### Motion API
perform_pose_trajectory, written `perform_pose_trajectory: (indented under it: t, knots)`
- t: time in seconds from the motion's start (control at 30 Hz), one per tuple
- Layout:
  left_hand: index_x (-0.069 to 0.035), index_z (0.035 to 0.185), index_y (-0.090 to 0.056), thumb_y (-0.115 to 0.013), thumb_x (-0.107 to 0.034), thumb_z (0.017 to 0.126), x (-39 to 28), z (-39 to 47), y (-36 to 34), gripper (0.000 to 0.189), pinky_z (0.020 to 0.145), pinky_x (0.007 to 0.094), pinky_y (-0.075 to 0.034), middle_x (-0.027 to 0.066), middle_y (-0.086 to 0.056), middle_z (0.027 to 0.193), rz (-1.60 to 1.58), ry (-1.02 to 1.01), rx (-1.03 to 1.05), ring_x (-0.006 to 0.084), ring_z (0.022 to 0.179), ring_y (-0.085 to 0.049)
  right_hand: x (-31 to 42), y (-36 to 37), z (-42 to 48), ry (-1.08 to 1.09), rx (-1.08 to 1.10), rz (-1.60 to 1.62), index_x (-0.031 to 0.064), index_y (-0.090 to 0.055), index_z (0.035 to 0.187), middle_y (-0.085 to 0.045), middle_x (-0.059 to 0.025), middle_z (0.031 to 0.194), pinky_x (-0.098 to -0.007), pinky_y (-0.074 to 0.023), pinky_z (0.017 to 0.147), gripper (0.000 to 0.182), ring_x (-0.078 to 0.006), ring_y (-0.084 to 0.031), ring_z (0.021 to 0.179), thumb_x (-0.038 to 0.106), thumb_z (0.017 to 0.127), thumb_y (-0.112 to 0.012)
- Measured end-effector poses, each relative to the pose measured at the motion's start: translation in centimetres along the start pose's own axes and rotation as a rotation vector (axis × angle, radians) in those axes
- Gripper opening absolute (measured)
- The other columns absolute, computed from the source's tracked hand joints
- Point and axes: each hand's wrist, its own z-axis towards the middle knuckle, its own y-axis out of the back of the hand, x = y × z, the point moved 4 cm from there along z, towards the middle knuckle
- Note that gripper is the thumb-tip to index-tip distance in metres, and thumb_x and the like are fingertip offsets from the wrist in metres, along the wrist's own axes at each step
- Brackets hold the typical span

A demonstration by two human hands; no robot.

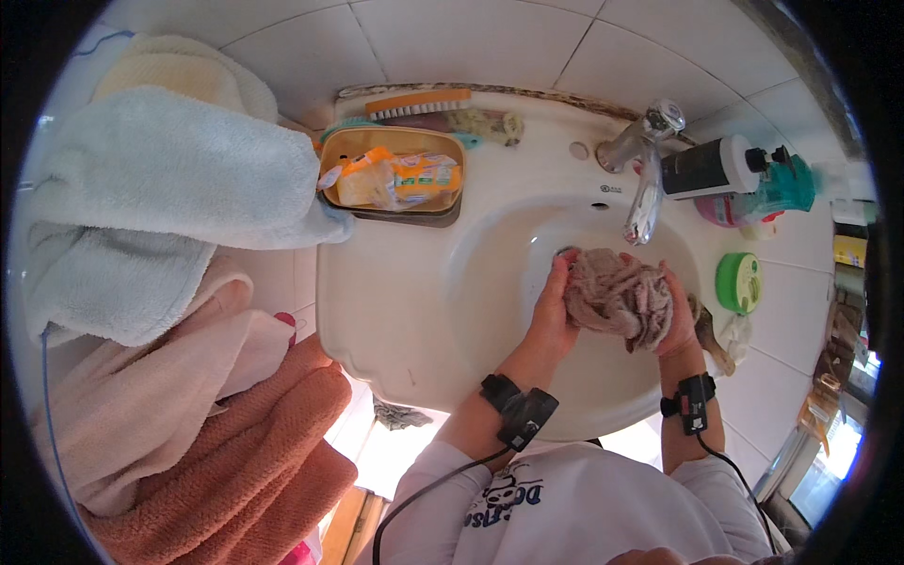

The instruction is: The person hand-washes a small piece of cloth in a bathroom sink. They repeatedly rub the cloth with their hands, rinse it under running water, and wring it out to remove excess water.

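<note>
A bunched, wet-looking grey-brown cloth (618,296) is held between both hands over the basin of the white ceramic sink (381,296). My left hand (556,304) grips its left side, and my right hand (676,311) grips its right side; some fingertips are hidden by the folds. Just above the cloth is the spout of the chrome faucet (643,205). No water stream can be made out. Black devices with cables are strapped to both forearms.
Left of the sink hang several towels (176,169). On the rim are a soap box (392,205) with orange packets, an orange scrub brush (418,104), pump bottles (706,169) and a green round container (739,282). A tiled wall stands behind.
</note>
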Motion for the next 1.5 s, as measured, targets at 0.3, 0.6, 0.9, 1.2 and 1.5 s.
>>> perform_pose_trajectory:
  t: [0.3, 0.6, 0.9, 1.2, 1.5]
  knots:
    - [-0.015, 0.133, -0.036, -0.048, -0.05, 0.088, 0.4, -0.6, -1.0, 0.059, 0.1, 0.0399, -0.036, 0.0045, -0.043, 0.132, 0.059, -0.014, 0.058, 0.0222, 0.122, -0.041, -2.7, -1.6, -1.1, 0.365, 0.041, -0.659, 0.0056, -0.021, 0.141, -0.03, -0.0145, 0.142, -0.0396, -0.0252, 0.107, 0.066, -0.0262, -0.033, 0.129, 0.05, 0.093, -0.032]
    - [-0.013, 0.123, -0.049, -0.04, -0.042, 0.089, -3.2, -0.9, -0.5, 0.045, 0.092, 0.043, -0.043, 0.0085, -0.054, 0.118, -0.239, -0.185, -0.015, 0.0267, 0.108, -0.052, 1.2, 2.2, 1.7, 0.494, -0.433, -1.344, 0.0055, -0.057, 0.106, -0.056, -0.0121, 0.107, -0.0346, -0.0454, 0.083, 0.024, -0.0242, -0.056, 0.098, 0.02, 0.087, -0.054]
    - [-0.01, 0.126, -0.046, -0.036, -0.04, 0.088, -3.8, -1.3, -1.5, 0.049, 0.098, 0.0478, -0.037, 0.0108, -0.051, 0.124, -0.38, -0.187, 0.157, 0.032, 0.113, -0.048, -2.3, 7.5, 7.4, 0.279, -0.47, -2.128, 0.0037, -0.059, 0.094, -0.055, -0.0201, 0.096, -0.0431, -0.0476, 0.078, 0.018, -0.0357, -0.058, 0.087, 0.012, 0.078, -0.057]
    - [-0.008, 0.132, -0.038, -0.032, -0.057, 0.088, -3.3, -2.1, -3.0, 0.067, 0.098, 0.0493, -0.037, 0.0188, -0.049, 0.124, -0.389, -0.064, 0.344, 0.035, 0.112, -0.048, 0.7, 4.2, 3.6, 0.549, -0.543, -1.396, 0.0019, -0.059, 0.089, -0.06, -0.0161, 0.095, -0.04, -0.0498, 0.072, 0.016, -0.0355, -0.06, 0.078, -0.002, 0.073, -0.061]
    - [-0.008, 0.134, -0.035, -0.03, -0.064, 0.086, -2.6, -1.8, -2.8, 0.074, 0.098, 0.0513, -0.037, 0.0166, -0.044, 0.13, -0.385, -0.045, 0.363, 0.0355, 0.115, -0.046, -2.4, -8.7, -2.7, 0.935, 0.059, -1.608, 0.0051, -0.06, 0.103, -0.059, -0.0083, 0.106, -0.0322, -0.0453, 0.083, 0.019, -0.0207, -0.056, 0.099, 0.011, 0.085, -0.059]
